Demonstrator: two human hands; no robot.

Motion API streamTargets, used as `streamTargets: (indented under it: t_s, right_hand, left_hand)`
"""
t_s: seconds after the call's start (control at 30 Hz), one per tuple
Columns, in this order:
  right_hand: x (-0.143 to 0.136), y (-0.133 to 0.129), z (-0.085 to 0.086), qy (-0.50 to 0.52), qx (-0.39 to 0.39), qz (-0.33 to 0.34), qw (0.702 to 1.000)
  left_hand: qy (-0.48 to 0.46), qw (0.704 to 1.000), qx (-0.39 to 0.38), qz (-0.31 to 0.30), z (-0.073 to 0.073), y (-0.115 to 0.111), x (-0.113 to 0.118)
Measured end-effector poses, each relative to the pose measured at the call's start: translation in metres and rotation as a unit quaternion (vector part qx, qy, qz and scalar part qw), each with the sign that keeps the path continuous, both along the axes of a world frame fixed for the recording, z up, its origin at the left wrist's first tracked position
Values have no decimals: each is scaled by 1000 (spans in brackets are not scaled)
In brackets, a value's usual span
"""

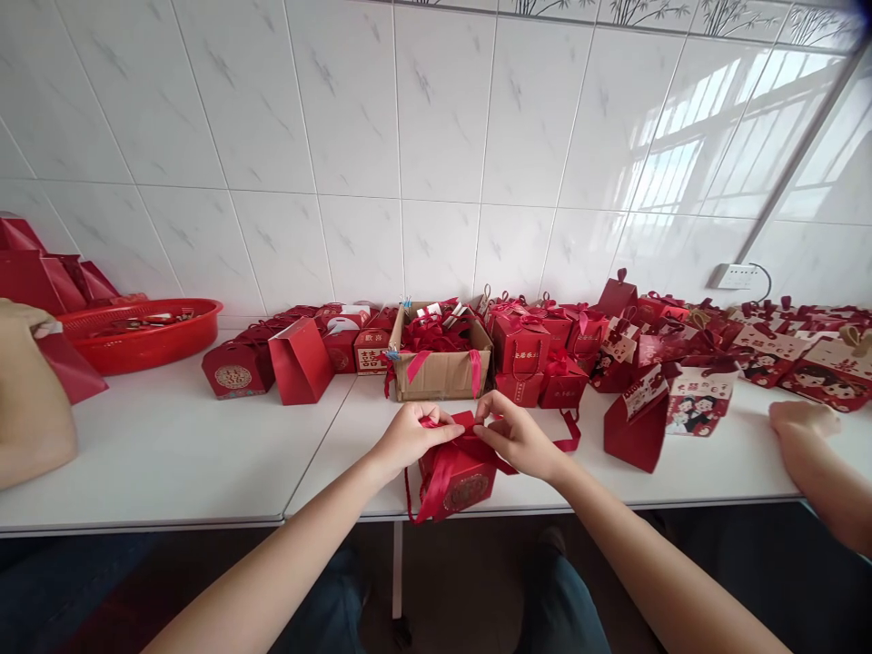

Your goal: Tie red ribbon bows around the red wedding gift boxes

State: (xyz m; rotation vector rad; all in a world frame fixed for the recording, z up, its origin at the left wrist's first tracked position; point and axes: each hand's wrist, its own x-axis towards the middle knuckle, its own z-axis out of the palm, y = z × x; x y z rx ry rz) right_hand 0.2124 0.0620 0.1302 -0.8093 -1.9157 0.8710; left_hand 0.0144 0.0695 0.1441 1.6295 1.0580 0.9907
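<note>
A red gift box (477, 481) with a round gold emblem stands near the table's front edge, directly in front of me. Red ribbon (441, 477) is draped over its top and hangs down the front. My left hand (417, 438) pinches the ribbon at the top left of the box. On the other side, my right hand (521, 436) is closed in a pinch on the ribbon too, thumb and forefinger together. The two sets of fingertips are close to each other above the lid. A ribbon end (570, 431) trails on the table to the right.
Behind the box stands an open cardboard carton (440, 377) of red ribbons. Stacked red gift boxes (521, 345) and illustrated boxes (701, 400) line the right. A red plastic basin (150, 345) sits left. Co-workers' arms (34, 409) show at both sides.
</note>
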Motion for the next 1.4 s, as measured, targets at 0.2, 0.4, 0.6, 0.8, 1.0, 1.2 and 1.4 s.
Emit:
streamTargets:
  t_s: [0.2,0.4,0.6,0.8,1.0,1.2,1.4]
  right_hand:
    - [2,7,-5,86,-106,-12,991]
    - [5,11,-5,107,-83,-50,990]
    - [4,8,-6,94,-126,-108,982]
    - [7,5,-10,-13,-202,-107,973]
    - [2,9,-12,-7,-150,-63,987]
    - [1,17,-7,-30,-70,-104,992]
    - [-2,21,-6,-40,-35,-130,990]
  left_hand:
    - [-17,1000,-17,-8,-2,0,2]
    - [-25,999,-32,-4,-3,1,3]
    - [-22,999,-45,5,-8,3,1]
    - [-37,997,-60,-7,-4,-1,-2]
    - [-32,997,-76,-2,1,-3,-1]
    - [-6,998,-59,0,-2,-4,3]
    - [-9,999,-49,-11,-3,-2,5]
